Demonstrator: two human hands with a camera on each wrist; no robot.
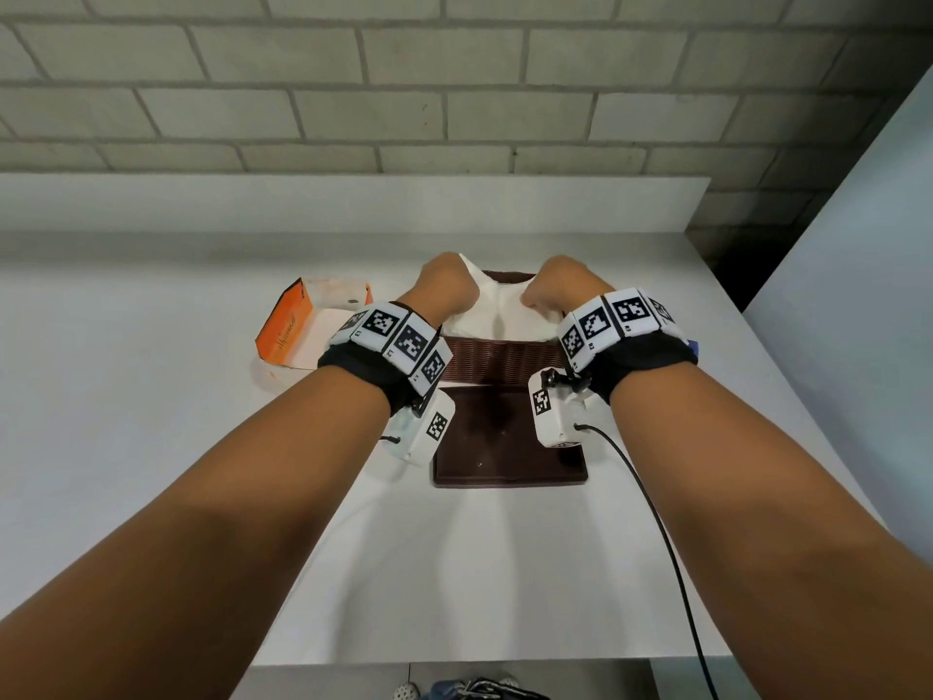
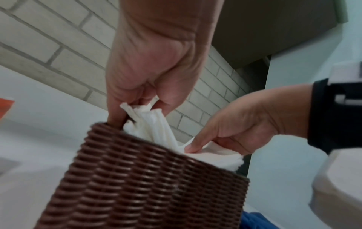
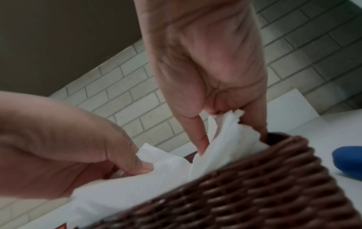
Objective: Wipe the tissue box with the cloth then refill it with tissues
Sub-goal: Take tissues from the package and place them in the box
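Observation:
A brown woven tissue box (image 1: 500,358) stands open-topped at the middle of the white table. A stack of white tissues (image 1: 497,318) sits partly inside it, bulging above the rim. My left hand (image 1: 447,285) pinches the stack's left end (image 2: 149,119) at the box's left wall (image 2: 149,186). My right hand (image 1: 553,290) pinches the right end (image 3: 229,131), thumb inside, fingers along the box wall (image 3: 254,193). The box's flat brown lid (image 1: 505,447) lies on the table just in front. A blue cloth (image 3: 348,161) lies right of the box.
An opened orange tissue package (image 1: 303,330) lies left of the box. A black cable (image 1: 651,517) runs from my right wrist over the table's near edge. A brick wall and a raised white ledge (image 1: 353,199) close off the back; a white panel (image 1: 848,245) stands at the right.

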